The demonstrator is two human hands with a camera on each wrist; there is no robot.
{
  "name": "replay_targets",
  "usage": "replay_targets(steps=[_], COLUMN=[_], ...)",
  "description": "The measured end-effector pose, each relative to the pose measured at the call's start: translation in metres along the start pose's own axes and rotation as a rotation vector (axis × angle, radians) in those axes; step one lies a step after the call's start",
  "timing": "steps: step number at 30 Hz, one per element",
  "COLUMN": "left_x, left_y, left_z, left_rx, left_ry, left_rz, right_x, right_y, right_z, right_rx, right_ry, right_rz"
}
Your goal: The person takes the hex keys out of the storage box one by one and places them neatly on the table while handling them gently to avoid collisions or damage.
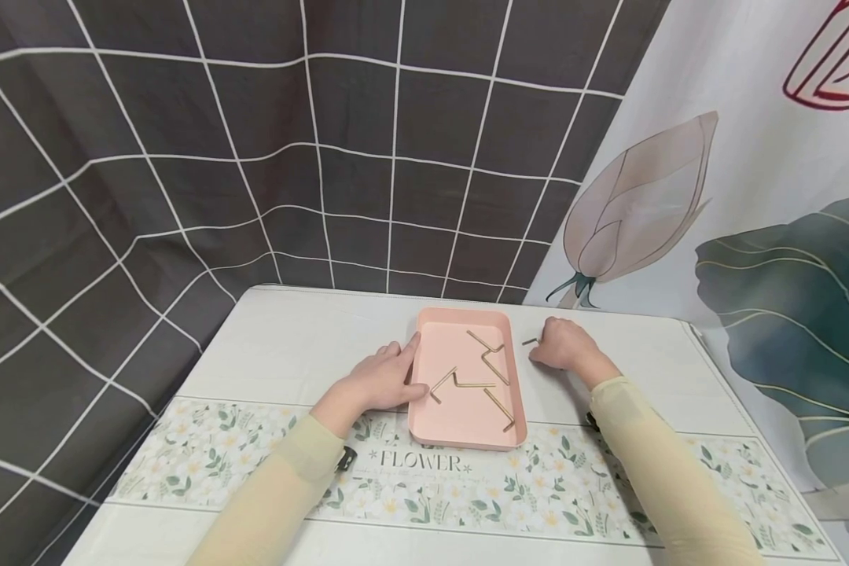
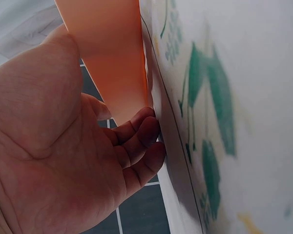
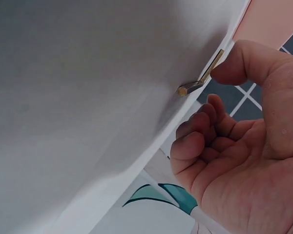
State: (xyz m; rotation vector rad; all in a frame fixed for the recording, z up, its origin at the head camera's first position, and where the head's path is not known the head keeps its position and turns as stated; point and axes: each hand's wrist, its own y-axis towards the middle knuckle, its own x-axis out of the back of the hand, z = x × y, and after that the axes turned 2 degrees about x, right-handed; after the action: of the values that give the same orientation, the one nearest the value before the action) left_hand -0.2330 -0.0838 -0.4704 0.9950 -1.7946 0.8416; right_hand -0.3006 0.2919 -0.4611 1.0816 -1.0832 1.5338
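A shallow pink tray (image 1: 460,424) stands on the table, with several gold-coloured L-shaped hex keys (image 1: 498,406) scattered inside. My left hand (image 1: 384,379) rests against its left side, thumb over the rim and index finger along the wall. Seen from the left wrist, the other fingers (image 2: 139,136) bend loosely beside the tray wall (image 2: 112,53), their tips at the tabletop. Right of the tray lies one more hex key (image 3: 190,87), close by the thumb of my right hand (image 3: 244,141). That hand's fingers are bent, with a gap between thumb and index finger.
The white table cover (image 1: 311,338) has a flowered band with the word FLOWER (image 1: 420,461) in front of the tray. Behind the table hangs a dark curtain with a white grid (image 1: 354,181); a light curtain with leaf prints (image 1: 785,314) is at the right.
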Motion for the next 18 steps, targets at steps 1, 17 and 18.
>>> replay_targets(steps=[1,17,18], left_x=[-0.001,0.002,0.003], left_y=[0.001,-0.002,-0.002], left_z=[0.001,-0.001,-0.001], left_rx=[0.001,0.001,0.001], left_ry=[0.003,-0.006,-0.008], left_rz=[0.001,0.008,0.007], right_x=[0.0,0.013,0.014], right_y=[0.0,-0.009,-0.01], right_z=[0.0,0.017,0.02], right_rx=[0.008,0.116,0.129], right_ry=[0.004,0.082,0.08], right_rz=[-0.009,-0.135,-0.141])
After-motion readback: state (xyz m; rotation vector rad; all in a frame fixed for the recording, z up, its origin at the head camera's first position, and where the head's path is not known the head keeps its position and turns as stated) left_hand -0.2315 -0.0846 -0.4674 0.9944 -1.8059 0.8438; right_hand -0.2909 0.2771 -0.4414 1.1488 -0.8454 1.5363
